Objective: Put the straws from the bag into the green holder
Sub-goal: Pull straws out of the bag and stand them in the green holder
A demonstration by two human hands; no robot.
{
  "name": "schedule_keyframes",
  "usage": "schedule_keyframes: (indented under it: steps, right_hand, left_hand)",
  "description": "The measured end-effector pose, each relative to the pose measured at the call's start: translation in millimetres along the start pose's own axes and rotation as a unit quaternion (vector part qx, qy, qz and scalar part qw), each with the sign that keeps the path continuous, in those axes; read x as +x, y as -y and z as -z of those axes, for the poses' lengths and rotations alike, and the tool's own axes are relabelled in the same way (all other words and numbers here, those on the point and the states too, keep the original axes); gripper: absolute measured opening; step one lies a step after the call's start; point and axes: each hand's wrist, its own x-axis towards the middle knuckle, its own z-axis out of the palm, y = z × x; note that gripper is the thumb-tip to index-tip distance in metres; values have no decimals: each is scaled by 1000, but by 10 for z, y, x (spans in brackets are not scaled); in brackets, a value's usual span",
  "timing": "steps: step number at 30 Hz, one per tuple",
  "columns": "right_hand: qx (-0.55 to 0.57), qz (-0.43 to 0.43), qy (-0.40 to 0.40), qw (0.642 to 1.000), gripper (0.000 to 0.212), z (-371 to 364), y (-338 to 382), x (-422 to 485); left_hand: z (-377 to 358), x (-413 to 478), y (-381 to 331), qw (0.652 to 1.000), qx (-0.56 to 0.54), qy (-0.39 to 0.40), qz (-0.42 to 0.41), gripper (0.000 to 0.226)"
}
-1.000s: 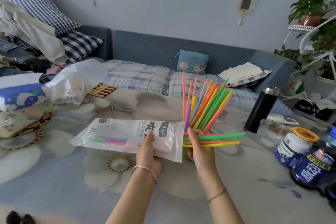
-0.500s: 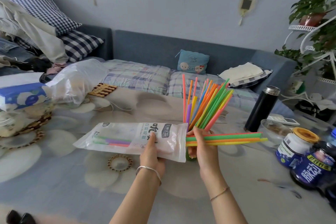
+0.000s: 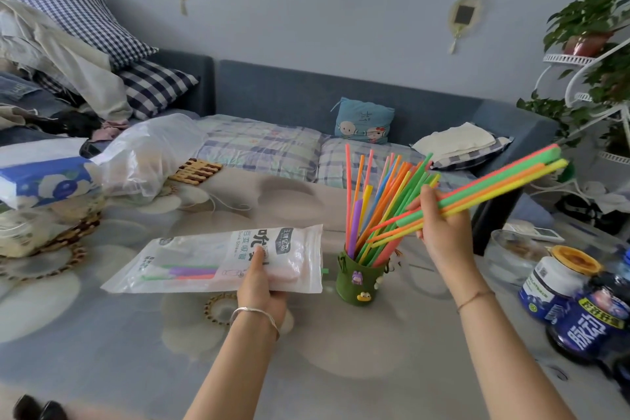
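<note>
Soft, even daylight, faint shadows, slight overall blur, wide-angle bending at edges.

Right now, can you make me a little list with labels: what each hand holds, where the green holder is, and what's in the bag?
Left hand: holds the straw bag by its lower edge
Right hand: grips a bundle of straws, out of the bag, far ends pointing up and right
Green holder: upright on the table, between the hands, with many standing straws in it
In the bag: a few loose straws, purple, green and pink
</note>
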Motion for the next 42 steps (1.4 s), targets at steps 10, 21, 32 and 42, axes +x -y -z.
schedule_keyframes:
  steps: [10, 21, 32, 42]
  right_hand:
    - [-127, -12, 151, 980, 35, -231, 13, 245]
    - [-181, -70, 191, 962, 35, -316, 38, 263]
    - [84, -11, -77, 993, 23, -239, 168, -305]
    - [409, -461, 6, 787, 25, -971, -174, -1148]
  left_hand:
    - [9, -6, -60, 1000, -12, 23, -4, 45]
    - [11, -4, -81, 1000, -16, 21, 9, 42]
    - [-4, -51, -57, 999, 5, 32, -3, 47]
    - [-30, -103, 10, 985, 109, 2, -135, 36]
